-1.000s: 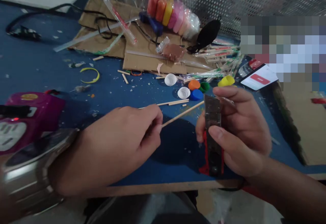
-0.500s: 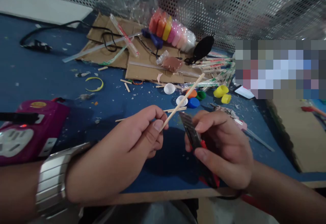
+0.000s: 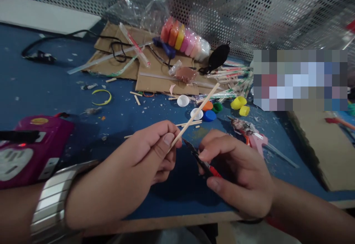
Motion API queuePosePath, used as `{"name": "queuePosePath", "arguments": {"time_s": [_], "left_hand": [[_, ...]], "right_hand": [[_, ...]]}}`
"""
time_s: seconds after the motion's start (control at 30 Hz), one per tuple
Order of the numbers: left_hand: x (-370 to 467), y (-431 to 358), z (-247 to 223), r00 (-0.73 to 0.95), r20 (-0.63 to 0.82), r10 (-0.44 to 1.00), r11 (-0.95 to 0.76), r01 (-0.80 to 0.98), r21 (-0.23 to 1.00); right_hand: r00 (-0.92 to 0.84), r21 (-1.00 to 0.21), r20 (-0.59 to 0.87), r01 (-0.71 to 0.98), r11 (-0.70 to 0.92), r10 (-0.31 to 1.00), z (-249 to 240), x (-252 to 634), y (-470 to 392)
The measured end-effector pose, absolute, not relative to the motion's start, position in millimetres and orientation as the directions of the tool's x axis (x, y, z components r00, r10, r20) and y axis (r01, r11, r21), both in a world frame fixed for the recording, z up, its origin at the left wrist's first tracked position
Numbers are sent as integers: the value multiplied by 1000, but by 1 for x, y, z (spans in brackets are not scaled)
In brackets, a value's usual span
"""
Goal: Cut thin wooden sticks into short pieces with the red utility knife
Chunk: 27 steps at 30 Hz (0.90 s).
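Note:
Between the thumb and fingers of my left hand [image 3: 149, 155] is a thin pale wooden stick [image 3: 198, 112], slanting up to the right. My left wrist wears a metal watch band. My right hand [image 3: 238, 170] grips a utility knife [image 3: 203, 162] with a black and red body. Its dark blade tip points up and left, close to the stick just by my left fingertips; whether it touches I cannot tell. Beyond the hands lie short cut sticks [image 3: 190, 123], white caps [image 3: 183, 100], a blue cap [image 3: 209, 116] and yellow caps [image 3: 238, 102].
A purple power socket box [image 3: 55, 140] stands at the left. Cardboard sheets [image 3: 158, 83] carry a blue glue gun [image 3: 168, 48] and bagged coloured clay [image 3: 184, 39]. Wrapped sticks [image 3: 235, 75] lie behind, a pink-handled tool [image 3: 257, 142] at right. Another cardboard piece [image 3: 327, 148] sits far right.
My right hand has turned the knife, swinging its blade leftward and closer to the stick. My left hand still holds the stick at nearly the same slant. The view has shifted slightly.

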<state>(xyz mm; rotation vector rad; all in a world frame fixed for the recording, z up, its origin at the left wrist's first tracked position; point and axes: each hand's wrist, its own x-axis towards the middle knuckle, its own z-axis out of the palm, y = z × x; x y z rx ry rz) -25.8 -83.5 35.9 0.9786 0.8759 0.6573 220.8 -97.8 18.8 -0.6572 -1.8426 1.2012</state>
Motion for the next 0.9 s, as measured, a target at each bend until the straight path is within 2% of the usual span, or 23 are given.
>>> {"name": "queuePosePath", "arguments": {"time_s": [0.27,0.5,0.7,0.9], "left_hand": [[-26,-85,37,505,-355,787,443,-62,894],[-25,-81,40,501,-291,815,355,-35,934],[-28,-82,37,557,-335,760,447,-75,891],[-31,-82,35,571,-322,755,445,-86,891]], "right_hand": [[-538,-909,370,-42,415,757,18,221,-97],[-537,-901,369,-6,434,758,20,222,-97],[-527,-895,378,2,446,761,20,221,-97],[-339,-962,269,-52,267,901,21,219,-110]]}}
